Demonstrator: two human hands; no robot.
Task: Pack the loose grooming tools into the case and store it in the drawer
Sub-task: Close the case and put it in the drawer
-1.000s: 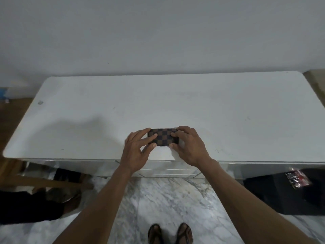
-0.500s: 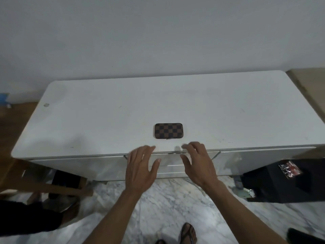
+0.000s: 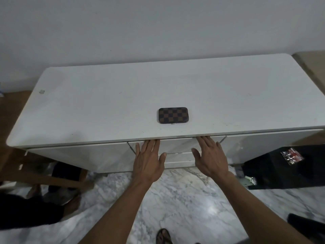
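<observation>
The brown checkered grooming case (image 3: 173, 115) lies closed and flat on the white cabinet top (image 3: 105, 106), near its front edge. No loose tools show. Below the case is the top middle drawer (image 3: 177, 144), its front shut or nearly so. My left hand (image 3: 148, 161) lies spread against the drawer front, fingertips up under the top's overhang. My right hand (image 3: 210, 158) does the same on the drawer's right part. Both hands hold nothing and are apart from the case.
A second drawer front (image 3: 179, 160) sits under the first, with cabinet doors on either side. A black box (image 3: 284, 166) stands on the marble floor at right. A wooden stool (image 3: 44, 173) and another person's feet are at left.
Both hands let go of the case, left it on the top, and dropped to the drawer front. My view pulled back and the cabinet shows more fully.
</observation>
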